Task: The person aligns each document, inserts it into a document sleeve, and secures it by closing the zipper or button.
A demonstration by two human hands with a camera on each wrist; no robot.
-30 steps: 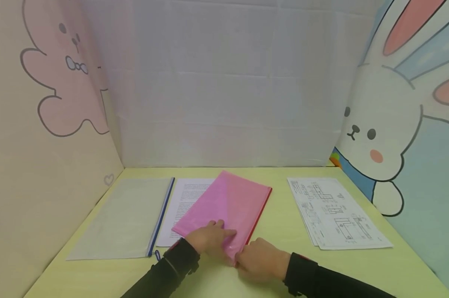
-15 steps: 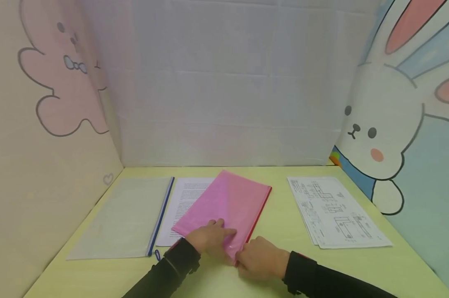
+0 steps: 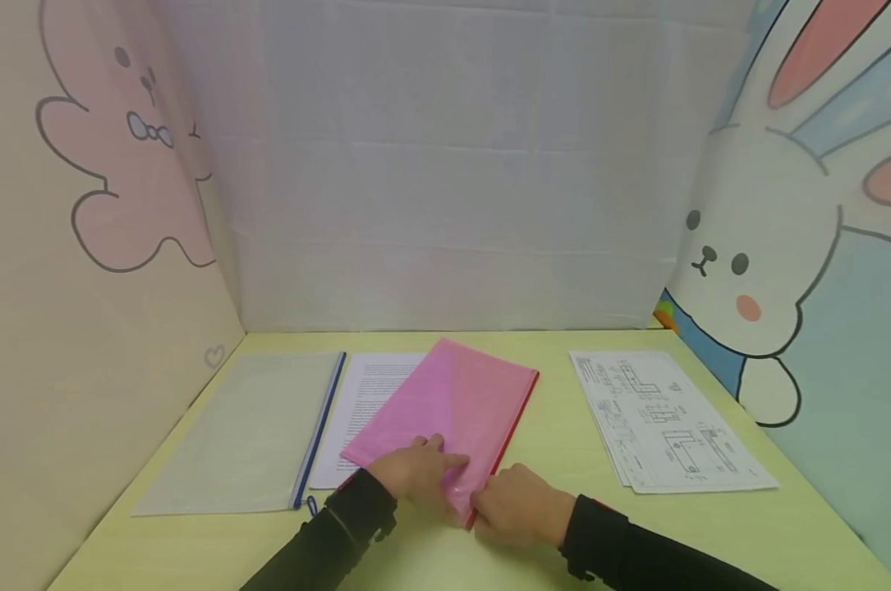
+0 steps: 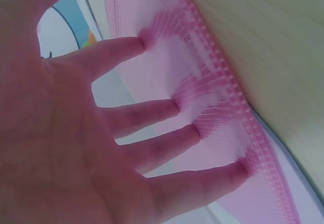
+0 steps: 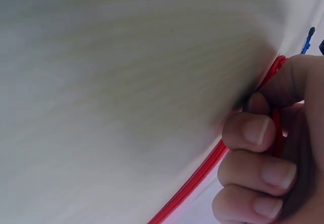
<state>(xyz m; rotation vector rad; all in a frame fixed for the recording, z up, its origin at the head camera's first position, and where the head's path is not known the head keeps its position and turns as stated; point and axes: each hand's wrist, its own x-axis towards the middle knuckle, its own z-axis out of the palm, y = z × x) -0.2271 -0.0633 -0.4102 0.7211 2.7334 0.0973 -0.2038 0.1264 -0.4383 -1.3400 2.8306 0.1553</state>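
Pink folder [image 3: 484, 394]: work at the zip's near end

Folder lies slantwise on the tabletop [image 3: 556, 435], its left part over the text sheet [image 3: 381, 386]. Your left hand [image 3: 415, 476] presses it down, fingers spread, grasping nothing. Your right hand [image 3: 519, 505] has its fingers curled round the pull [image 5: 278, 140] of the red zip [image 3: 517, 423]. Step in hand, as judged: running the zip. Next move likely calls for a firm left press and a steady draw along the edge. Zip fastened or not: cannot tell.
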